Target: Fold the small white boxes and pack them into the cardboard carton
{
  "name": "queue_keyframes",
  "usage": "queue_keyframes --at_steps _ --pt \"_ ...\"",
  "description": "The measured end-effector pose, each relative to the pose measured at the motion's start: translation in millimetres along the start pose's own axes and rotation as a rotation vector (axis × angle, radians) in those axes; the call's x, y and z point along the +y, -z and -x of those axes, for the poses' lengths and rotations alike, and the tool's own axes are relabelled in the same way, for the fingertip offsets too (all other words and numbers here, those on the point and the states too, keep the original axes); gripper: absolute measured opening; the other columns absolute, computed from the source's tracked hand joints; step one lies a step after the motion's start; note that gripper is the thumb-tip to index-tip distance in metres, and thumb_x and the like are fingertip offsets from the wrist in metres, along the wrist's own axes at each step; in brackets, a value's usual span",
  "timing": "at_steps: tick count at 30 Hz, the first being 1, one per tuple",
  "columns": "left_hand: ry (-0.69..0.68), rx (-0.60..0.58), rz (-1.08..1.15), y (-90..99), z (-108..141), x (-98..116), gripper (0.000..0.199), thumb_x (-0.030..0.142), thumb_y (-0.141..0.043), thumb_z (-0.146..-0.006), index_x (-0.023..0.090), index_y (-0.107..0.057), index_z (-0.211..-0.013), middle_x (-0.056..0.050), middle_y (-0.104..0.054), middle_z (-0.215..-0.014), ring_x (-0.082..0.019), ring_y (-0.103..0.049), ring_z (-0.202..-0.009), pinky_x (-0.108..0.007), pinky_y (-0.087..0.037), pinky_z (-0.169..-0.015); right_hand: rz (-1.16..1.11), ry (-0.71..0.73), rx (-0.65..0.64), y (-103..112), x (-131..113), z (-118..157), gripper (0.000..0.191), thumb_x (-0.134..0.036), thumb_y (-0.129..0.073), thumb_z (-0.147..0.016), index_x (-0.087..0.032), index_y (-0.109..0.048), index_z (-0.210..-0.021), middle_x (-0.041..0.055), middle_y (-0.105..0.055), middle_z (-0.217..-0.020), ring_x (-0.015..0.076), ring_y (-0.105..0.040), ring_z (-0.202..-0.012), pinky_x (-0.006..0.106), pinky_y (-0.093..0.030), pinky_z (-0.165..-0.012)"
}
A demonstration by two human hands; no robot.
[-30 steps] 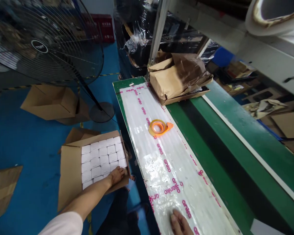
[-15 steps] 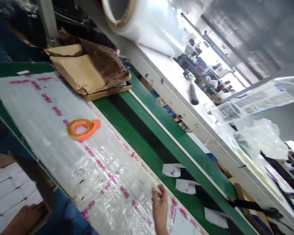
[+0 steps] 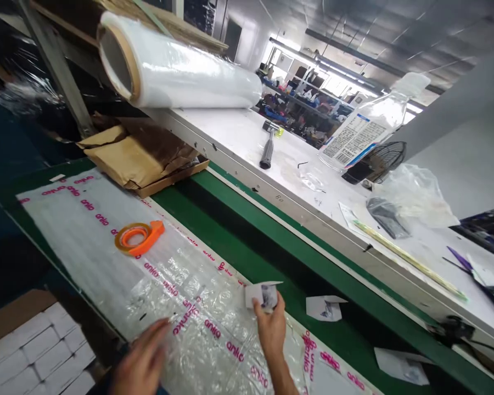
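My right hand (image 3: 270,323) pinches a folded white card (image 3: 260,296) with a dark printed picture, at the edge of the bench beside the green belt. Above the plastic-covered bench top (image 3: 206,351) is my left hand (image 3: 144,359), blurred by motion. Its fingers look stretched out, and nothing shows in them. Another folded white card (image 3: 324,308) lies on the green conveyor belt (image 3: 247,236), and a further white card (image 3: 401,365) lies lower right. An orange tape dispenser (image 3: 150,237) rests on the bench to the upper left of my hands.
A carton of stacked white boxes (image 3: 41,351) stands at lower left. Brown paper in a shallow carton (image 3: 144,164) sits at the bench's far end. The white shelf (image 3: 288,181) beyond the belt bears a plastic film roll (image 3: 189,74), a hammer (image 3: 267,145) and a bottle (image 3: 362,131).
My right hand has closed on a white card at the belt's near side. My left hand has moved from the carton to above the bench. The view has tilted and shifted.
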State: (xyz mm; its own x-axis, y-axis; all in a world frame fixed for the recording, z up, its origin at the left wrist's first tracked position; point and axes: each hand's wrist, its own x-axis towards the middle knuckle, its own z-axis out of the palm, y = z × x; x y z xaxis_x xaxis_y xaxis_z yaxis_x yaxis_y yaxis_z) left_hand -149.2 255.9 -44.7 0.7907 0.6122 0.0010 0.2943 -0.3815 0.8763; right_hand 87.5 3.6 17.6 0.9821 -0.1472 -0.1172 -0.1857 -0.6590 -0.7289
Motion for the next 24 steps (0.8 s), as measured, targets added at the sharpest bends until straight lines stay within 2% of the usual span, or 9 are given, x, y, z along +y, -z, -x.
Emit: queue_keyframes --at_steps 2,3,4,6,10,13,17,21,24 --pt "0.110 -0.215 0.203 -59.2 -17.1 43.2 0.060 0.063 -0.052 -0.095 0.037 -0.062 -0.148 -0.001 -0.053 -0.162 -0.033 -0.044 -0.155 -0.054 -0.035 -0.133 -0.072 -0.038 -0.121 -16.8 2.7 47.4 0.098 -0.081 -0.065 -0.074 -0.017 -0.049 -0.147 0.0214 -0.072 -0.136 0.0425 -0.070 -0.122 0.055 -0.055 -0.105" --pt "0.187 -0.306 0.310 -83.5 -25.1 59.7 0.070 0.067 -0.051 -0.094 0.032 -0.055 -0.154 -0.003 -0.046 -0.168 -0.032 -0.037 -0.159 -0.055 -0.029 -0.135 -0.115 -0.044 -0.167 -24.2 6.6 66.1 0.099 -0.080 -0.069 -0.073 -0.018 -0.050 -0.147 0.0207 -0.070 -0.140 0.0424 -0.067 -0.127 0.055 -0.054 -0.109" --pt "0.249 -0.390 0.424 -102.3 -31.7 71.7 0.078 0.072 -0.050 -0.093 0.027 -0.054 -0.156 -0.007 -0.045 -0.168 -0.032 -0.036 -0.159 -0.054 -0.028 -0.135 -0.167 -0.042 -0.207 -30.4 11.5 80.5 0.100 -0.079 -0.073 -0.072 -0.019 -0.051 -0.148 0.0199 -0.067 -0.146 0.0419 -0.064 -0.133 0.055 -0.053 -0.112" --pt "0.313 -0.457 0.543 -122.9 -39.3 83.3 0.088 0.081 -0.051 -0.089 0.021 -0.056 -0.153 -0.011 -0.047 -0.166 -0.033 -0.037 -0.159 -0.054 -0.024 -0.136 -0.275 -0.028 -0.274 -38.3 22.3 96.2 0.100 -0.076 -0.077 -0.072 -0.021 -0.051 -0.150 0.0177 -0.059 -0.157 0.0398 -0.058 -0.142 0.052 -0.053 -0.115" --pt "0.311 -0.474 0.601 -121.8 -40.2 81.1 0.093 0.085 -0.058 -0.086 0.021 -0.055 -0.154 -0.012 -0.045 -0.167 -0.032 -0.036 -0.159 -0.053 -0.023 -0.137 -0.376 -0.033 -0.333 -39.2 34.6 93.1 0.082 -0.074 -0.067 -0.084 -0.025 -0.055 -0.150 0.0130 -0.055 -0.161 0.0347 -0.051 -0.150 0.053 -0.044 -0.125" --pt "0.304 -0.495 0.614 -115.4 -39.5 80.8 0.097 0.084 -0.061 -0.084 0.019 -0.052 -0.155 -0.014 -0.045 -0.168 -0.032 -0.037 -0.158 -0.052 -0.023 -0.137 -0.412 -0.034 -0.293 -38.1 33.5 85.1 0.079 -0.077 -0.060 -0.086 -0.023 -0.059 -0.145 0.0145 -0.058 -0.157 0.0344 -0.053 -0.146 0.056 -0.041 -0.126" --pt "0.298 -0.530 0.573 -117.3 -38.0 85.0 0.090 0.084 -0.062 -0.084 0.021 -0.059 -0.150 -0.012 -0.051 -0.164 -0.032 -0.041 -0.156 -0.048 -0.028 -0.135 -0.330 0.021 -0.205 -42.1 23.3 78.7 0.078 -0.079 -0.054 -0.088 -0.018 -0.064 -0.135 0.0181 -0.066 -0.143 0.0369 -0.059 -0.135 0.059 -0.042 -0.123" --pt "0.313 -0.426 0.586 -129.7 -35.8 86.1 0.082 0.080 -0.069 -0.080 0.020 -0.069 -0.136 -0.016 -0.068 -0.145 -0.036 -0.062 -0.136 -0.050 -0.046 -0.120 -0.230 0.042 -0.118 -41.7 13.3 72.5 0.075 -0.081 -0.045 -0.090 -0.017 -0.071 -0.117 0.0204 -0.070 -0.122 0.0414 -0.064 -0.120 0.064 -0.049 -0.110" --pt "0.317 -0.340 0.591 -136.3 -34.8 86.3 0.073 0.076 -0.071 -0.079 0.020 -0.073 -0.126 -0.015 -0.075 -0.131 -0.034 -0.070 -0.119 -0.046 -0.053 -0.109 -0.256 0.095 -0.178 -31.5 17.5 73.2 0.075 -0.081 -0.046 -0.090 -0.018 -0.073 -0.120 0.0190 -0.071 -0.128 0.0383 -0.063 -0.125 0.061 -0.047 -0.116"
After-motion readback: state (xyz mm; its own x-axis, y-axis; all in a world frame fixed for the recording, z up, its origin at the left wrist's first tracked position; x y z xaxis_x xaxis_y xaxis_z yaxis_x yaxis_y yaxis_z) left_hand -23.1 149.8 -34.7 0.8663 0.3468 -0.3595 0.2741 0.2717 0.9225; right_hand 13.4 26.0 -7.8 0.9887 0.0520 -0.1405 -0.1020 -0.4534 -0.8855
